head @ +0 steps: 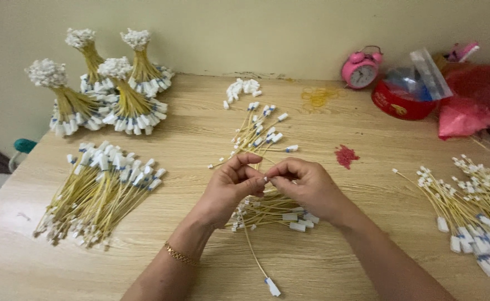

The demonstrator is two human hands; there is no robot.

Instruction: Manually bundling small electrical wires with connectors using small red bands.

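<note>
Left hand (231,187) and right hand (306,187) meet fingertip to fingertip, pinching a white connector (265,179) above yellow wires (270,210) on a wooden table (189,134).

Wooden table (200,267): yellow wire piles (97,192), tied bundles (102,92), pink alarm clock (361,68), red tin (401,103).

Matt light wooden table (200,262), yellow plastic-coated wires (97,200) with white plastic ends, glossy pink alarm clock (361,69).

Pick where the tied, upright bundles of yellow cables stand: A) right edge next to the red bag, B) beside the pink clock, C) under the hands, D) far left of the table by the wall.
D: the four tied bundles stand upright at the table's far-left corner against the wall, away from both hands.
</note>
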